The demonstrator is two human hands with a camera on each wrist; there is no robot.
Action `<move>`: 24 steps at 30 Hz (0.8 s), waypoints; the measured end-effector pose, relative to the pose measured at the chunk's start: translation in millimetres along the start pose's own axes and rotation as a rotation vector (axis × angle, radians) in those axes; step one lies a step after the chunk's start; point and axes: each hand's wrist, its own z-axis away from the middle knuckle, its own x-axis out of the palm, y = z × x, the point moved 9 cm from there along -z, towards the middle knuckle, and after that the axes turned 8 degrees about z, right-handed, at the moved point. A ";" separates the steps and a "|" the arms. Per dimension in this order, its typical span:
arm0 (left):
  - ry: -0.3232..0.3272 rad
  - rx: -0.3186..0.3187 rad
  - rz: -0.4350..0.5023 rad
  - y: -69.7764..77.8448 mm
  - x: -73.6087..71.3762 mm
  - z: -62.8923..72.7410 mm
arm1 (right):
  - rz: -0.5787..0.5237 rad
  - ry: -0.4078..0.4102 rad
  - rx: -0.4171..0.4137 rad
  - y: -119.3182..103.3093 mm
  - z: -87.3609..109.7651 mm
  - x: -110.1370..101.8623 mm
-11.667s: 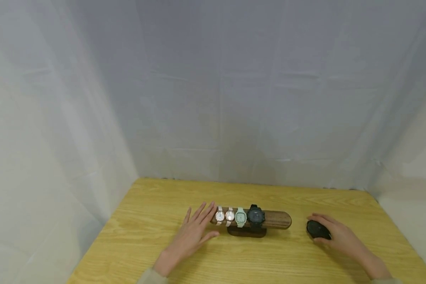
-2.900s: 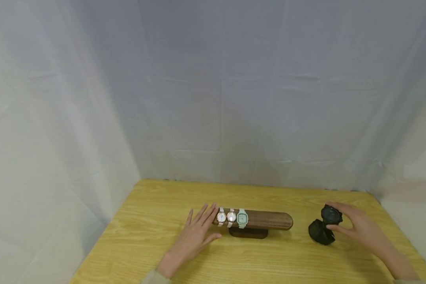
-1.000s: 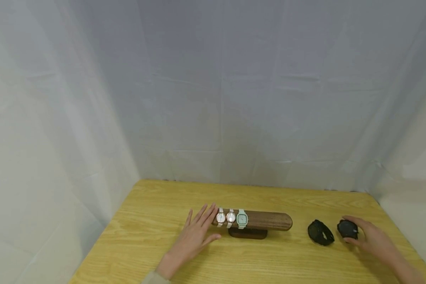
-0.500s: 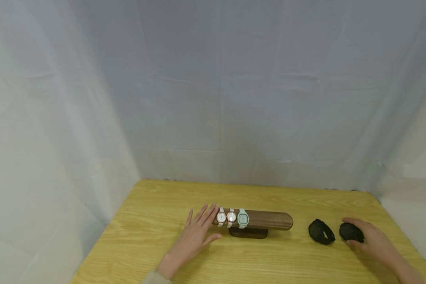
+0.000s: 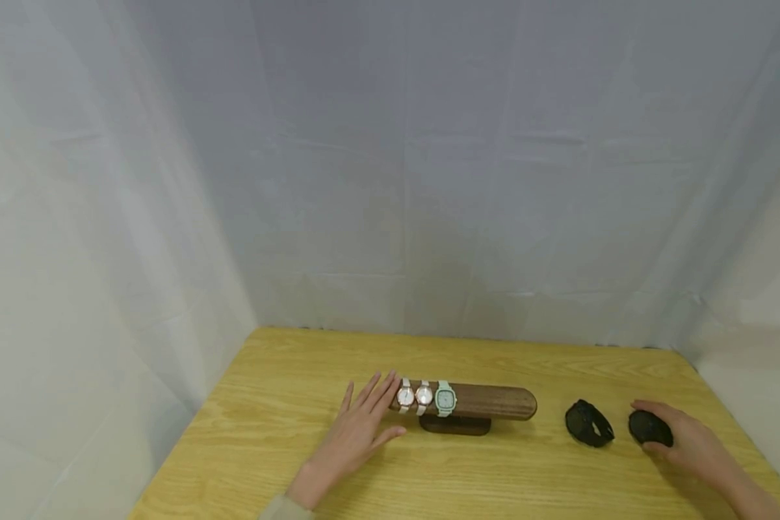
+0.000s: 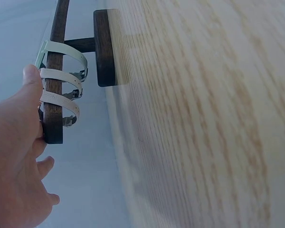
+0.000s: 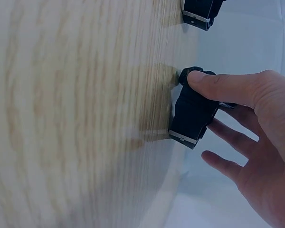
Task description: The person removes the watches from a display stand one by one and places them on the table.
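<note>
My right hand [image 5: 695, 448] pinches a black wristwatch [image 5: 650, 427] at the table's right side. In the right wrist view the thumb presses on the black watch [image 7: 194, 111], whose closed strap stands on the wood. To its left lies a second black watch [image 5: 587, 423], apart from the hand. A dark wooden watch stand [image 5: 494, 401] carries two white-strapped watches [image 5: 424, 395] and a mint green square one [image 5: 445, 399] toward its left end. My left hand [image 5: 351, 437] touches that end with straight fingers; in the left wrist view its thumb lies by the straps.
Everything stands on a yellow wood-grain table [image 5: 286, 375]. Pale cloth [image 5: 403, 180] hangs behind it and along both sides. The right part of the stand's bar is bare wood.
Both black watches are off the stand's bar area; one left it since the earliest frame. The right hand carried a watch from above the other to its right, then slid slightly right. Left hand stays.
</note>
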 end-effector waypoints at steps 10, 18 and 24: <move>-0.012 -0.001 -0.006 0.7 -1.9 -1.1 | -0.019 -0.070 0.076 9.8 0.6 5.6; -0.014 -0.015 0.015 0.8 -2.9 -1.1 | -0.033 -0.077 0.063 11.9 2.5 9.5; -0.018 -0.011 -0.023 0.8 -2.3 0.0 | -0.027 -0.026 0.038 8.1 3.1 6.8</move>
